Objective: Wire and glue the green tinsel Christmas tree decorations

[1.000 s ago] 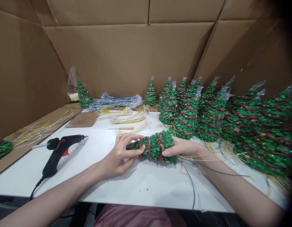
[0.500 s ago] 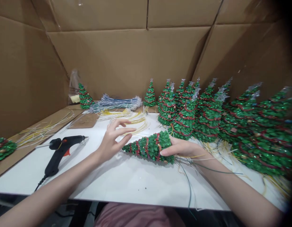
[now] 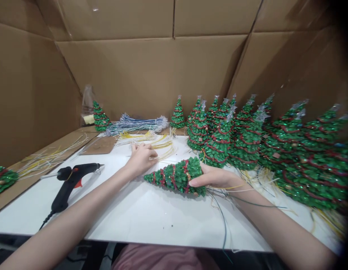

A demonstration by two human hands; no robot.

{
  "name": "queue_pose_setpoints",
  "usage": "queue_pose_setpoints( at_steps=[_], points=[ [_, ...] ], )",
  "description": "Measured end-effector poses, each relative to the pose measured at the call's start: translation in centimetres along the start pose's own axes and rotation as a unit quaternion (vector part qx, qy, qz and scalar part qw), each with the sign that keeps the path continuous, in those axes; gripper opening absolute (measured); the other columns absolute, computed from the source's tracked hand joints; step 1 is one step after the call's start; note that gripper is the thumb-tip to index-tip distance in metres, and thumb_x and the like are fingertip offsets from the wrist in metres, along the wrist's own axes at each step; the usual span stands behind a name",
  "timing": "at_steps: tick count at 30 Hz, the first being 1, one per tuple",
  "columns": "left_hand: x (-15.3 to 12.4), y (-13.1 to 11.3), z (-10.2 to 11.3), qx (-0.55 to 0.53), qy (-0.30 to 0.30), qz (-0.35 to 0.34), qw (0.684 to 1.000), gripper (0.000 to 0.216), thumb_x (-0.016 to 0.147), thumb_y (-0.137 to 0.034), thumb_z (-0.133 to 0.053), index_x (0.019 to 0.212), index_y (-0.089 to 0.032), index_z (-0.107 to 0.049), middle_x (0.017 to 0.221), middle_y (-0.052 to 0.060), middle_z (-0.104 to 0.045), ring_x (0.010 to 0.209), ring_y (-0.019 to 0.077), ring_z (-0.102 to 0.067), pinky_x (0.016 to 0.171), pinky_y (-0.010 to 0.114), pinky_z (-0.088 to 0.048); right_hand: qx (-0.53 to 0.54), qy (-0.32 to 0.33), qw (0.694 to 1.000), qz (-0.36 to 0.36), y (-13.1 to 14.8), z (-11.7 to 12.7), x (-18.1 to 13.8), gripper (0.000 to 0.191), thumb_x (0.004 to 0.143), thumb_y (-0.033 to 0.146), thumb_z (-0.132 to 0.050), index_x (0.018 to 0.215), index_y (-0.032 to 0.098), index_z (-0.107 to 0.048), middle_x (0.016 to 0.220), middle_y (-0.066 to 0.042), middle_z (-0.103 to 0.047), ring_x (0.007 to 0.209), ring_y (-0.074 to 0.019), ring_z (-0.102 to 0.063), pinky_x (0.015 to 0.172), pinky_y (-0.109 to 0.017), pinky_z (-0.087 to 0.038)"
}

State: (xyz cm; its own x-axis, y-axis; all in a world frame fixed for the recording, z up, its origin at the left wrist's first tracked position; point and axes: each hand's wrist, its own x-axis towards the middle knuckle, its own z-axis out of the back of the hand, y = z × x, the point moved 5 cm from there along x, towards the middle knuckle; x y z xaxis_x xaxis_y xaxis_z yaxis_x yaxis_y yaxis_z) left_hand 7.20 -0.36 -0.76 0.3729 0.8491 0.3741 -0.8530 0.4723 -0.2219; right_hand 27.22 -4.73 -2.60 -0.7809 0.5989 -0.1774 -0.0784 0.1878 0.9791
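- Green wire hangs closest to you, running from the tree's base over the near edge of the white table.
- Well to your left, the glue gun angles its nozzle toward your left hand, apart from it.
- In front of you, the tree lies on its side, long axis running across your view: narrow tip to the left, broad base to the right. Whether it rests on the table or sits slightly raised, you can't tell from here.
- Your right hand grips that base, thumb on the near side, most other fingers hidden behind it.
- Your left hand is the one nearer the tip, just beyond it and not touching. Its fingers curl downward; whether they pinch anything is hidden.
- Just past those fingers lie yellow wires.
- Farther off, upright trees crowd behind your right hand.
- Farthest back is the cardboard wall.
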Motion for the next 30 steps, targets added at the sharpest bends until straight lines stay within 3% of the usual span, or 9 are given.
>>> queue_pose_setpoints(
  at_steps=[9, 13, 19, 30],
  points=[
    [-0.2, 0.5, 0.3, -0.013, -0.041, 0.008, 0.999, 0.016, 0.077, -0.022, -0.058, 0.064, -0.019, -0.068, 0.085, 0.005, -0.065, 0.090, 0.0247, -0.051, 0.082, 0.043, -0.027, -0.017, -0.009, 1.000, 0.008, -0.3, 0.2, 0.0, 0.051, 0.058, 0.035, -0.079, 0.101, 0.014, -0.060, 0.085, -0.002, -0.063, 0.082, -0.0155, -0.057, 0.086, -0.033, -0.043],
    [-0.2, 0.8, 1.5, -0.048, -0.088, 0.028, 0.995, 0.018, 0.082, -0.029, -0.054, 0.071, -0.019, -0.066, 0.083, 0.004, -0.065, 0.086, 0.0223, -0.055, 0.080, 0.038, -0.033, -0.012, -0.023, 1.000, -0.004, 0.1, 0.1, -0.1, 0.056, 0.054, 0.036, -0.081, 0.100, 0.015, -0.059, 0.086, -0.002, -0.063, 0.080, -0.0151, -0.056, 0.082, -0.032, -0.044],
    [-0.3, 1.3, 3.6, -0.124, -0.172, 0.059, 0.975, 0.023, 0.093, -0.036, -0.036, 0.093, -0.019, -0.051, 0.085, 0.004, -0.067, 0.078, 0.0155, -0.062, 0.070, 0.026, -0.043, -0.025, -0.032, 0.999, -0.002, 0.2, 0.1, -0.2, 0.046, 0.054, 0.038, -0.081, 0.089, 0.016, -0.060, 0.080, 0.000, -0.061, 0.079, -0.0156, -0.055, 0.083, -0.034, -0.043],
    [-0.6, 1.6, 5.1, -0.182, -0.258, 0.063, 0.947, 0.019, 0.093, -0.038, -0.036, 0.093, -0.021, -0.045, 0.071, -0.002, -0.059, 0.061, 0.0107, -0.059, 0.060, 0.021, -0.043, -0.035, -0.002, 0.999, 0.013, -0.1, 0.3, -0.1, 0.034, 0.061, 0.036, -0.077, 0.081, 0.016, -0.057, 0.073, 0.002, -0.055, 0.075, -0.0142, -0.052, 0.085, -0.035, -0.041]
  ],
)
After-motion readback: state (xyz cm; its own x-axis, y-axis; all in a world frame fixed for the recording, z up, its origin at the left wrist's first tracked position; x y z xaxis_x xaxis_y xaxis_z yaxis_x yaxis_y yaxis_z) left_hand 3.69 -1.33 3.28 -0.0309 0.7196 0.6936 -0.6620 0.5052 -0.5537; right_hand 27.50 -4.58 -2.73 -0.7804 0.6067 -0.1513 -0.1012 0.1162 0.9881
